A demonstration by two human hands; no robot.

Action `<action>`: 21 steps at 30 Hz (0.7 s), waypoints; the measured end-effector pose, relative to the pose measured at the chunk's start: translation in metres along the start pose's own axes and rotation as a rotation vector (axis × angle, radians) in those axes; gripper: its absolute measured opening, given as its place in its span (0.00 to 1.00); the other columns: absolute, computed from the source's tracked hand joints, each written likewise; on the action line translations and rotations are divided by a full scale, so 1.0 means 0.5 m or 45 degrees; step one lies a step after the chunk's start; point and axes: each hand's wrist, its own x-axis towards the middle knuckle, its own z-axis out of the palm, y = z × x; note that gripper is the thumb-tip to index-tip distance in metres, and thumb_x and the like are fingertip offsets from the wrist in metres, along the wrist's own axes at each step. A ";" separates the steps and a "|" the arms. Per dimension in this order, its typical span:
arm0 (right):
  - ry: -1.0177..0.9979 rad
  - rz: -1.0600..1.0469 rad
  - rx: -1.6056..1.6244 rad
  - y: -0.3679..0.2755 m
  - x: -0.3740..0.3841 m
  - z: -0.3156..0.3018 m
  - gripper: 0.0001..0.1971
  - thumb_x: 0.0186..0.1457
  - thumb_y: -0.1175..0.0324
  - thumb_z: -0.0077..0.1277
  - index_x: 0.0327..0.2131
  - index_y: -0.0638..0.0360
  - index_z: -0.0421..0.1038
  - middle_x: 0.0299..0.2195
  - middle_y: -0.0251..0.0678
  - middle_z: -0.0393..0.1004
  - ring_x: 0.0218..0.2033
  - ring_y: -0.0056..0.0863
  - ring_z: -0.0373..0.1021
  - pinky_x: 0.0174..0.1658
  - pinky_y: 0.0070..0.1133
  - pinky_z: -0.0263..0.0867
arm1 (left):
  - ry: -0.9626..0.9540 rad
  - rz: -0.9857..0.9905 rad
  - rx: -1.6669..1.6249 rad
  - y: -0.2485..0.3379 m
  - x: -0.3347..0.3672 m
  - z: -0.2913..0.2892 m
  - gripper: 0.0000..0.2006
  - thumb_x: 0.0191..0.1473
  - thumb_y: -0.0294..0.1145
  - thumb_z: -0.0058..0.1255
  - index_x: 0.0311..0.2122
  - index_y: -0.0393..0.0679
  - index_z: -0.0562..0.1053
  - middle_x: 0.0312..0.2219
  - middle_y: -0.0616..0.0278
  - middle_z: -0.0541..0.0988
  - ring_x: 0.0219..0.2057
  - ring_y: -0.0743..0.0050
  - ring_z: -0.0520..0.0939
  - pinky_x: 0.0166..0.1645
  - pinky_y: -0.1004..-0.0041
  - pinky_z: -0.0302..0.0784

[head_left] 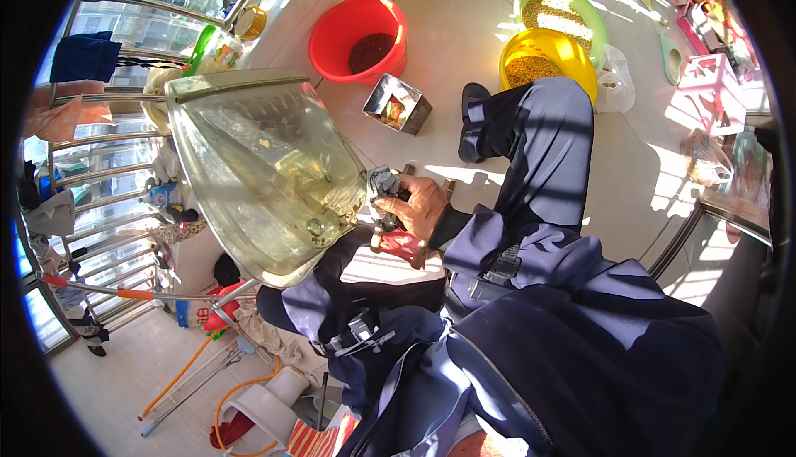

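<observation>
A large, cloudy see-through plastic bin lies tilted in front of my left leg. Its plastic is yellowish, with brown specks and bits at the narrow end. My right hand is closed around a crumpled grey cloth, right beside that narrow end. The cloth seems to touch the bin's edge. My left hand does not show. Below my right hand is a small red-topped stool, partly covered by my hand and leg.
Ahead on the tiled floor stand a red basin, a small open box, and yellow and green basins holding grain. A barred window with hanging cloths is at left. Poles lie lower left; a pink crate is at right.
</observation>
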 end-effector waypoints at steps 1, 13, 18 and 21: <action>-0.005 -0.012 -0.033 -0.006 -0.003 0.002 0.09 0.51 0.68 0.54 0.35 0.63 0.73 0.27 0.35 0.77 0.27 0.18 0.70 0.35 0.20 0.66 | -0.004 0.011 -0.044 0.003 0.006 0.004 0.17 0.54 0.45 0.50 0.21 0.45 0.66 0.12 0.64 0.65 0.11 0.72 0.61 0.13 0.73 0.56; -0.095 0.386 0.497 -0.020 -0.011 -0.033 0.08 0.52 0.73 0.57 0.36 0.63 0.76 0.29 0.31 0.77 0.27 0.17 0.71 0.33 0.18 0.70 | -0.135 0.084 -0.770 0.043 0.077 0.005 0.18 0.55 0.46 0.50 0.20 0.46 0.65 0.11 0.66 0.63 0.09 0.75 0.59 0.11 0.74 0.53; -0.095 0.354 0.731 0.000 -0.008 -0.080 0.08 0.54 0.73 0.54 0.38 0.65 0.73 0.30 0.35 0.76 0.28 0.22 0.73 0.32 0.22 0.73 | -0.192 0.115 -1.108 0.089 0.081 0.048 0.19 0.55 0.47 0.50 0.20 0.46 0.65 0.11 0.67 0.62 0.08 0.77 0.58 0.10 0.75 0.52; -0.110 0.229 0.853 -0.001 -0.004 -0.102 0.11 0.54 0.72 0.54 0.40 0.65 0.71 0.32 0.34 0.75 0.30 0.23 0.73 0.35 0.22 0.72 | -0.111 0.328 -0.844 0.119 0.037 0.089 0.21 0.55 0.53 0.49 0.20 0.50 0.60 0.10 0.71 0.56 0.08 0.82 0.51 0.09 0.79 0.45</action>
